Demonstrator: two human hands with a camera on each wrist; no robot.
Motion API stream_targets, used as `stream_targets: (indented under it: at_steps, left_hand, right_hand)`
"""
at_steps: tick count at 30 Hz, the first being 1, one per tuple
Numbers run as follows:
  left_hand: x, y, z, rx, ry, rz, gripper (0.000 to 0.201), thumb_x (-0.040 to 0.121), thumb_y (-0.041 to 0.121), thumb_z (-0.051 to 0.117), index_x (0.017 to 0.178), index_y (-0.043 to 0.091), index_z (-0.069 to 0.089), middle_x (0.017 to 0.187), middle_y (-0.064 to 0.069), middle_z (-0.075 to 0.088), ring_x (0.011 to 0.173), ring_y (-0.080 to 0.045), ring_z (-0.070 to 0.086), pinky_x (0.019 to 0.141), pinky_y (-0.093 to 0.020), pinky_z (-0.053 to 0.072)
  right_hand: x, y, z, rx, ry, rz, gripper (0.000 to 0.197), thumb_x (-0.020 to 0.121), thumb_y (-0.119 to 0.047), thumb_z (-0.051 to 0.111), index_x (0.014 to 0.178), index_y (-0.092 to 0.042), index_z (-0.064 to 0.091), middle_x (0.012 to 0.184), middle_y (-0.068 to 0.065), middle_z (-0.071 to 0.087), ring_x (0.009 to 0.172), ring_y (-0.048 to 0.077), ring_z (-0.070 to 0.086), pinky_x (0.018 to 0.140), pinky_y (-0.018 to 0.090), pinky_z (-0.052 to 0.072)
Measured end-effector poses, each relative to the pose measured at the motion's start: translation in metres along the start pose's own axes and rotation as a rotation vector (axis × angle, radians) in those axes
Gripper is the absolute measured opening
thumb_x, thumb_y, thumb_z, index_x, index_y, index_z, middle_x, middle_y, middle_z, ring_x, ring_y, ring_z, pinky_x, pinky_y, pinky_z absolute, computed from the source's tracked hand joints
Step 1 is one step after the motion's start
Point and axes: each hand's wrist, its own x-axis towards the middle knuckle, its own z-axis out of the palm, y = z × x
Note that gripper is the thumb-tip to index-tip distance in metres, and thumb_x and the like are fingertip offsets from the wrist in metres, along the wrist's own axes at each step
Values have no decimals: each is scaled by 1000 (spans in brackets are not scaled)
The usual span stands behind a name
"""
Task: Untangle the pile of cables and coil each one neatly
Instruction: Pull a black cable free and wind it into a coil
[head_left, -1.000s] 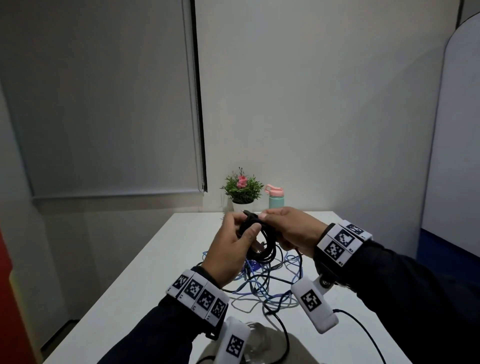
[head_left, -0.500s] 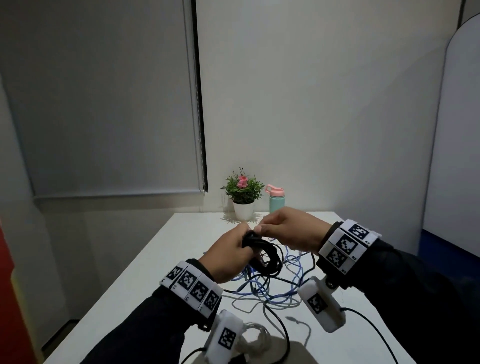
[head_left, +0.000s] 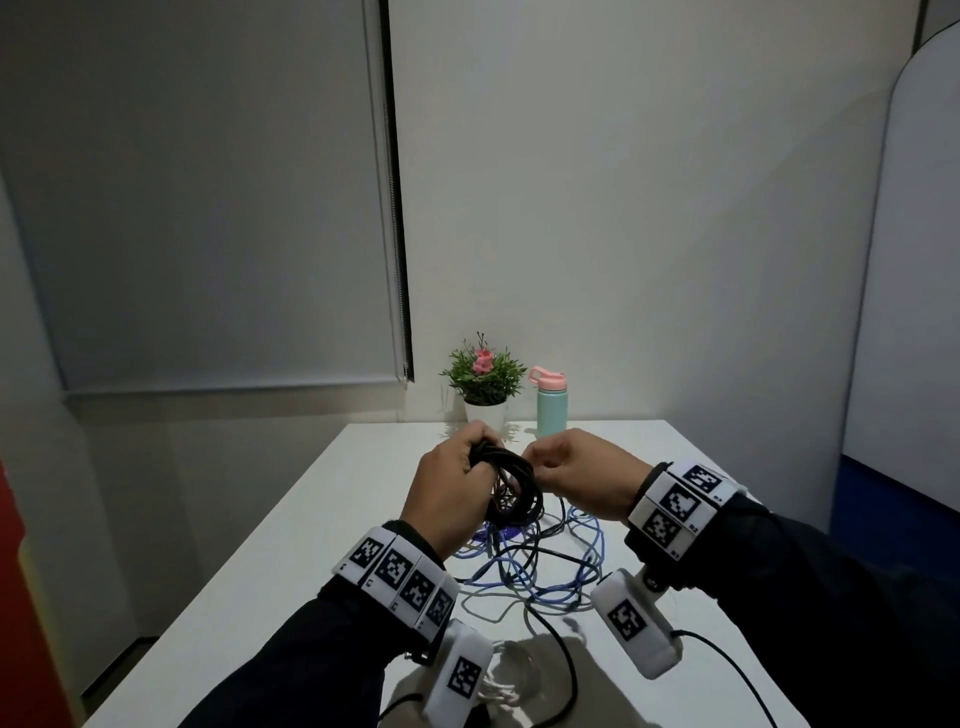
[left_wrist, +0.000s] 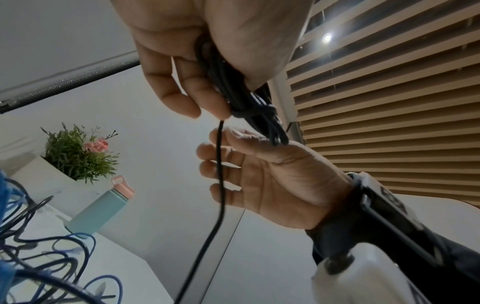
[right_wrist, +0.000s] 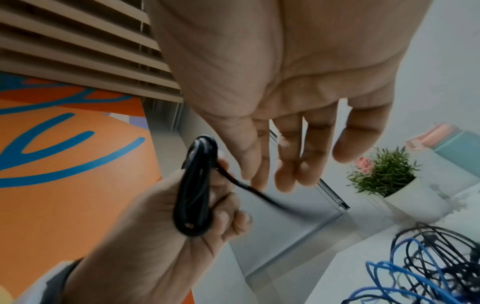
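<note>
Coil (head_left: 511, 486) of black cable sits bunched in the left hand (head_left: 447, 493), whose fingers are curled tight round it above the table (head_left: 291, 545); one turn is wrapped across the bundle like a tie. To finish this step well, keep that grip firm so the loops do not spring apart, and feed the loose black end snugly round the bundle before tucking it in. The right hand (head_left: 576, 480) is just beside the coil; the wrist views show its fingers loosely bent with the free strand running past them, so whether it actually pinches the strand I cannot tell. Below and to the right, the blue cable (head_left: 566, 571) and more black cable lie tangled on the table, and the trailing end may snag there.
</note>
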Motion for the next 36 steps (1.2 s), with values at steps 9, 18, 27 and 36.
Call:
stream_targets:
  at_steps: [9, 18, 27, 36]
  left_hand:
    - [5, 6, 1, -7, 39, -58, 20, 85, 4, 52, 81, 22, 60, 76, -2, 67, 69, -18, 61, 59, -33, 54]
    - [5, 7, -18, -100, -246, -75, 26, 83, -10, 61, 83, 15, 66, 76, -4, 68, 70, -19, 67, 67, -32, 59]
    - [6, 2, -24, 179, -317, 59, 15, 87, 15, 72, 90, 27, 62, 106, 1, 53, 102, -15, 56, 91, -28, 52]
    - [0, -6, -5, -805, -155, -490, 10, 92, 22, 66, 93, 12, 63, 77, 0, 65, 84, -16, 60, 72, -29, 40]
  right_hand:
    - [-4, -11, 4, 310, -15, -128, 38, 87, -5, 70, 122, -9, 57, 112, 12, 70, 102, 24, 68, 91, 40, 55]
    - [-6, -18, -1, 316, -95, -40, 43, 82, 10, 65, 119, -6, 52, 100, 38, 64, 85, 35, 61, 88, 60, 48]
    - [-6, -26, 0, -224, 74, -176, 32, 81, -8, 67, 109, -18, 55, 85, -2, 67, 74, 17, 63, 62, 22, 51]
    - [-7, -17, 7, -530, 391, -584, 6, 86, -15, 66, 90, -17, 62, 109, 3, 58, 91, 26, 56, 78, 40, 43]
